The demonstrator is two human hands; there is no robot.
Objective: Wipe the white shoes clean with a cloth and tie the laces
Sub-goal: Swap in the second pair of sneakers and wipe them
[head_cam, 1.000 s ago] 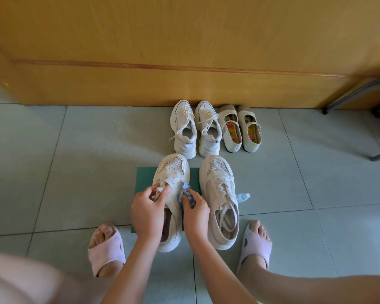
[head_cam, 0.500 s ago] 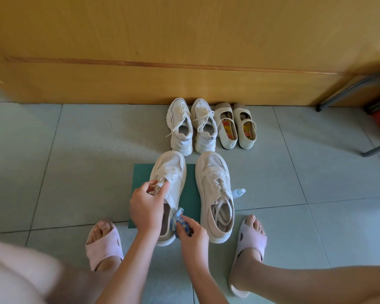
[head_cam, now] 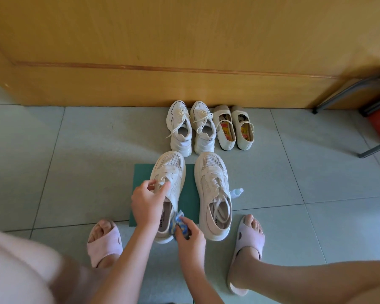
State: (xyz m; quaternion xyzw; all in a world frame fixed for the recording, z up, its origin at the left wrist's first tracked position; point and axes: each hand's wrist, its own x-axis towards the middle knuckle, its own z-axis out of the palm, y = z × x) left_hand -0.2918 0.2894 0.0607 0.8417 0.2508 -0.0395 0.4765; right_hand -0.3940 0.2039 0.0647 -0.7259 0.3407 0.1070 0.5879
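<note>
Two white lace-up shoes stand side by side on a green mat (head_cam: pixel 190 189). My left hand (head_cam: pixel 147 201) holds the left shoe (head_cam: pixel 170 172) at its laces, fingers curled over the tongue. My right hand (head_cam: pixel 190 239) grips a crumpled blue patterned cloth (head_cam: pixel 179 223) and presses it against the inner side of that shoe near the heel. The right shoe (head_cam: pixel 214 194) lies untouched beside it, its laces loose.
A second pair of white sneakers (head_cam: pixel 190 128) and a pair of cream strap shoes (head_cam: pixel 234 128) stand by the wooden door (head_cam: pixel 184 40). A small clear bottle (head_cam: pixel 236 192) lies right of the mat. My slippered feet flank the shoes. Metal legs and a red object stand at the right.
My right hand has carried the cloth from the shoe's lace area back along its inner side to the heel. My left hand has stayed on the laces.
</note>
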